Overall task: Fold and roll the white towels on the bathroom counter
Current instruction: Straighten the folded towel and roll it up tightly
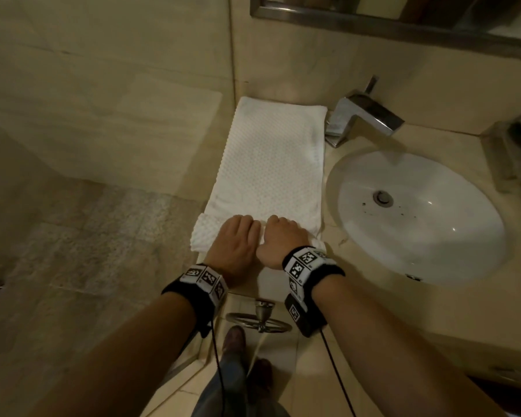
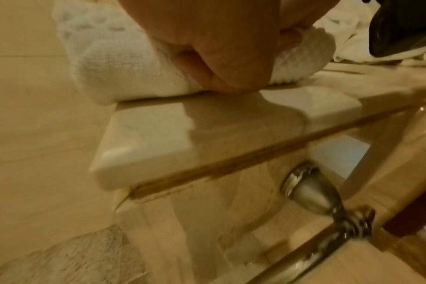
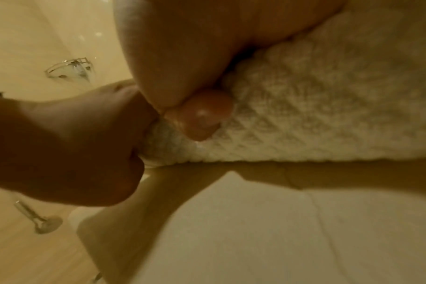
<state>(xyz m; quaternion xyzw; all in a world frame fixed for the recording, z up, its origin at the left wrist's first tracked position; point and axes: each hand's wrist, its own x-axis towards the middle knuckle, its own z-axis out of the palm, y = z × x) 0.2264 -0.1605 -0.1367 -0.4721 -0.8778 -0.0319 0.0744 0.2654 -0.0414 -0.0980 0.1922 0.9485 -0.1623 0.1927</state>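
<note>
Towel [image 1: 271, 164]: I see it white and waffle-textured, lying lengthwise on the counter [image 1: 337, 236] left of the sink [image 1: 418, 215]; its near end is rolled up at the counter's front edge, the rest lies flat toward the wall.
Roll [image 2: 124, 76]: I see it resting on the counter top, just behind the front edge.
Left hand [image 1: 238, 239]: I have it on the roll's left part, fingers curled over the top, thumb tucked against the near side.
Right hand [image 1: 282, 236]: I have it on the roll touching the left hand, fingers curled over, thumb [image 3: 202, 113] pressed into the cloth.
Faucet [image 1: 364, 115]: chrome, behind the sink, just right of the towel's far end.
Mirror [image 1: 403, 22]: framed, on the wall above.
</note>
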